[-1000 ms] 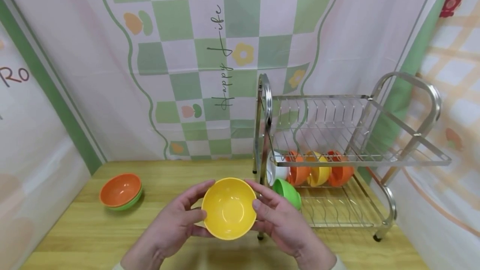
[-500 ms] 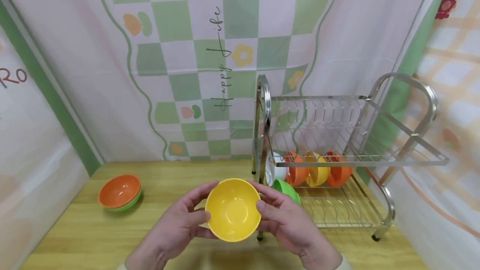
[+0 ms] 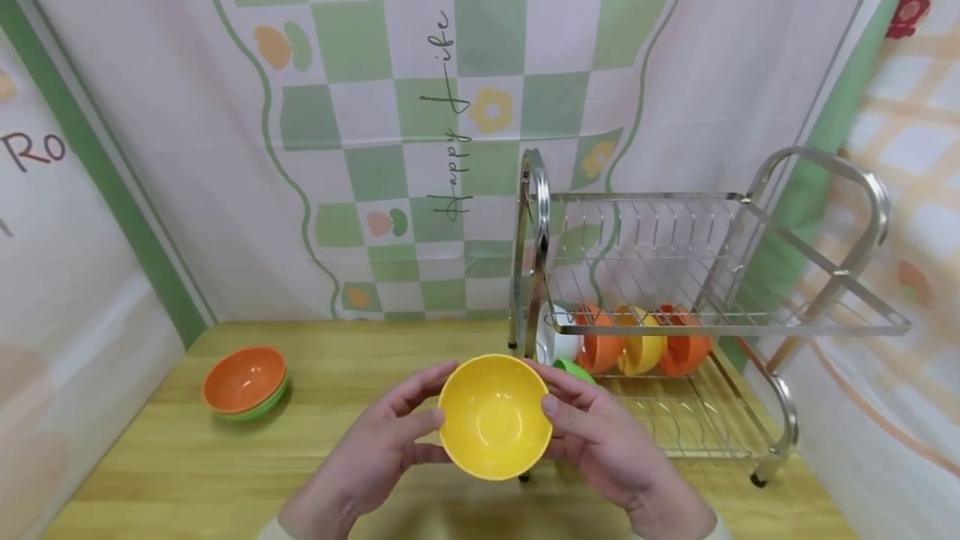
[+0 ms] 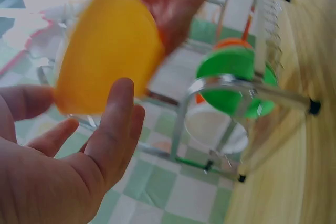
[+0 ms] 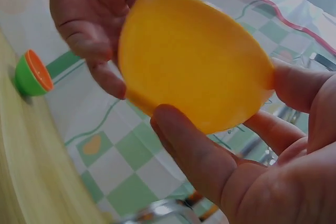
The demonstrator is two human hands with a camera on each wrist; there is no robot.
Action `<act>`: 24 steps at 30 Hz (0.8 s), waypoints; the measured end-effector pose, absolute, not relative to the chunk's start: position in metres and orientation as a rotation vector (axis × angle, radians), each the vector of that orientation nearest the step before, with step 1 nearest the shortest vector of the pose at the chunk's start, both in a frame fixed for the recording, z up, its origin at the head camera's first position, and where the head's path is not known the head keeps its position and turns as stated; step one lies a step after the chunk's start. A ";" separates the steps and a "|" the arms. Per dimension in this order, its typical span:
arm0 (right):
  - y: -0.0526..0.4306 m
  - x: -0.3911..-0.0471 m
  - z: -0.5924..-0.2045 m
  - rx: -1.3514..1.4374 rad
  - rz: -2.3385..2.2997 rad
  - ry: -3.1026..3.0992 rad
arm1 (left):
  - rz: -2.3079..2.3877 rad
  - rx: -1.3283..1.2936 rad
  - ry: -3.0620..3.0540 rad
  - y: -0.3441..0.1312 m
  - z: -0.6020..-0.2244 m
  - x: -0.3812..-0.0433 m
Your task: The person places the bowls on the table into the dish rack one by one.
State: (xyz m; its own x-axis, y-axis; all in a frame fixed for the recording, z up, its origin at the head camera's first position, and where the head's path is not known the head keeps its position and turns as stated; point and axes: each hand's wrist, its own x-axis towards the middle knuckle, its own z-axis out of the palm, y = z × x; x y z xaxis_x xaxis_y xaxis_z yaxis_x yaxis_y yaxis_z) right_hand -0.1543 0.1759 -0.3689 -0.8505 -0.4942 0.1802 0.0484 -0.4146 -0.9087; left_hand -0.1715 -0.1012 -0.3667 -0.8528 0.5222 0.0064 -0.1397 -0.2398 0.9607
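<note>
A yellow bowl (image 3: 495,417) is held up above the table, its inside facing the head camera. My left hand (image 3: 386,444) grips its left rim, thumb in front and fingers behind. On the opposite side my right hand (image 3: 607,440) pinches the rim in the same way. Both wrist views show the bowl's smooth outer side between the two hands. Just behind my right hand, a green bowl (image 3: 573,371) is partly covered; the left wrist view shows it tilted in the wire rack.
A two-tier metal dish rack (image 3: 750,330) stands at the right. Its lower tier holds a white bowl (image 3: 561,336), two orange bowls (image 3: 600,344) and another yellow bowl (image 3: 641,348). At the table's left, an orange bowl (image 3: 243,377) sits inside a green one (image 3: 262,408).
Both hands have carried the yellow bowl a little to the right, closer to the rack. They now cover more of the green bowl. The head view has shifted slightly.
</note>
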 end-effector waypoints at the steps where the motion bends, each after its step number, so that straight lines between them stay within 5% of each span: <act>1: 0.180 -0.154 -0.369 -0.627 -2.318 1.449 | 2.133 0.457 1.613 -0.101 -0.369 -0.174; 24: 0.291 -0.145 -0.367 -0.682 -2.329 1.503 | 2.062 0.343 1.817 -0.058 -0.413 -0.209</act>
State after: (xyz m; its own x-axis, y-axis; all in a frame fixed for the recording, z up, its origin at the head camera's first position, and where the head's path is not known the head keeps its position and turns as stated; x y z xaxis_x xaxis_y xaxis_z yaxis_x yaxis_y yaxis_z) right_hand -0.1451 0.2906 -0.3675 -0.8472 -0.4777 0.2325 -0.0151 -0.4159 -0.9093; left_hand -0.2086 -0.0578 -0.4133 -0.9022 0.4272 -0.0599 -0.1132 -0.1005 0.9885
